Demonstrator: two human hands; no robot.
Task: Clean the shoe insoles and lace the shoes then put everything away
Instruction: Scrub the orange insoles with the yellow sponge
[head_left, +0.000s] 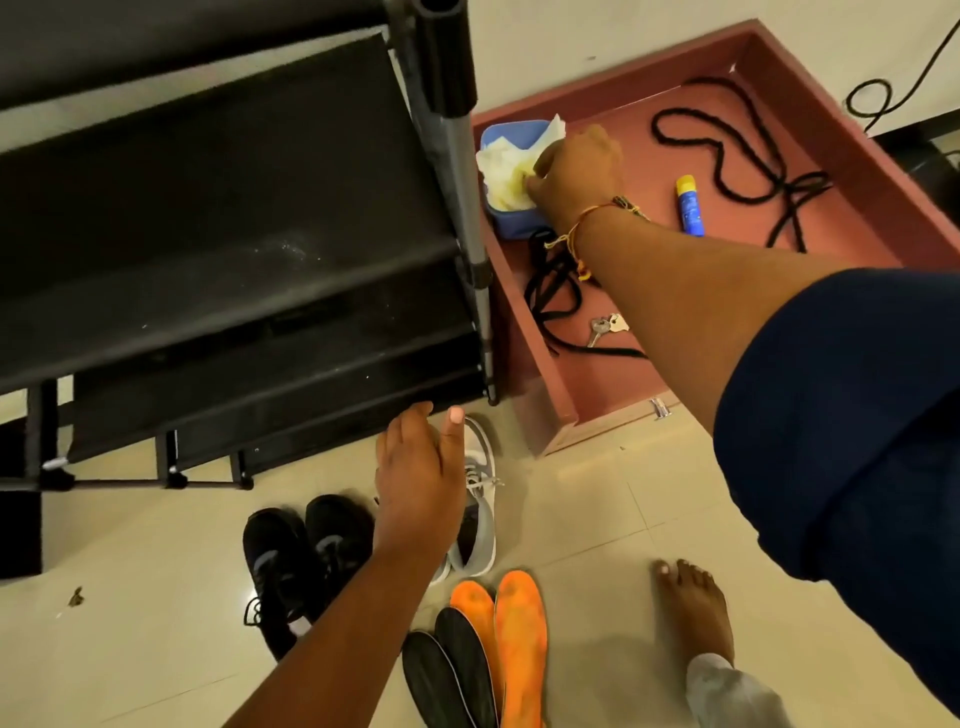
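Observation:
My right hand (576, 171) reaches into the open reddish drawer (810, 62) and pinches the white tissue (506, 169) that lies in a blue tub (511, 136). My left hand (421, 473) hangs open, fingers straight, above a pair of white shoes (480, 514). A pair of black shoes (306, 556) stands on the floor to their left. Two orange insoles (511, 639) and two black insoles (452, 670) lie side by side at the bottom. Black laces (727, 150) lie coiled in the drawer, and another black lace (550, 291) sits by my wrist.
A black shoe rack (218, 218) with several shelves fills the left. In the drawer lie a blue and yellow stick (690, 208) and keys (605, 327). My bare foot (693, 608) stands on the tiled floor. A black cable (878, 98) runs along the wall.

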